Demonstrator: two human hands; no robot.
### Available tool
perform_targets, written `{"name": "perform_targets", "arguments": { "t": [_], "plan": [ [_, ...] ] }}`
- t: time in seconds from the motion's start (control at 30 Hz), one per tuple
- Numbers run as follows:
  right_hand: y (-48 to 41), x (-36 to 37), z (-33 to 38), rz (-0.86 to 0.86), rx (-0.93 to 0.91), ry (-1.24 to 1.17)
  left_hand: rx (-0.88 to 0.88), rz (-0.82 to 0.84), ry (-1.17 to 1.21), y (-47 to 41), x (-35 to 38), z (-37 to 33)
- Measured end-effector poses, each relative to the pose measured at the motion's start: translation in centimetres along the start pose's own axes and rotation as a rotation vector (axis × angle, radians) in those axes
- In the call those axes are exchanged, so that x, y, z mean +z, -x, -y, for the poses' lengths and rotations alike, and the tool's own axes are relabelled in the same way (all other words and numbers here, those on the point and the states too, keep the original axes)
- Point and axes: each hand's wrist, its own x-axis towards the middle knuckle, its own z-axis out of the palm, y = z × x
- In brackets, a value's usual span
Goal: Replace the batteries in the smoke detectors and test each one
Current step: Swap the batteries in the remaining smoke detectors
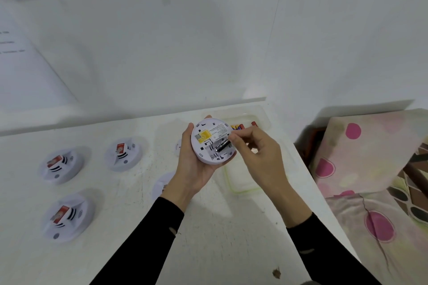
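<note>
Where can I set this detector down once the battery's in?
Bare table lies between the two forearms, and between the left forearm and the near-left detector. Crowded: two more detectors behind it, clear trays under the right hand pinching the battery, white discs by the left hand holding the upturned detector.

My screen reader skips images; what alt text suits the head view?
A left hand cradles an upturned white smoke detector while the right hand pinches a black battery at its open compartment. Three more detectors lie on the table to the left; a clear tray of batteries sits behind.
</note>
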Motion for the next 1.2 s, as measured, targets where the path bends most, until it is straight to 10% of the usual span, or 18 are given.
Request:
{"name": "perform_targets", "arguments": {
  "t": [0.8,1.0,1.2],
  "plan": [
    [0.8,0.5,-4.3,0.046,-0.556,0.606,-0.028,-0.017,-0.061,-0.7,0.0,-1.4],
    [-1.0,-2.0,-3.1,0.006,-0.200,0.286,-0.025,-0.013,-0.039,-0.8,-0.8,-1.0],
    [-3.9,-4.9,-5.7,0.410,0.307,1.406,-0.042,-0.009,-0.011,-0.9,-0.6,-0.6]
  ]
}}
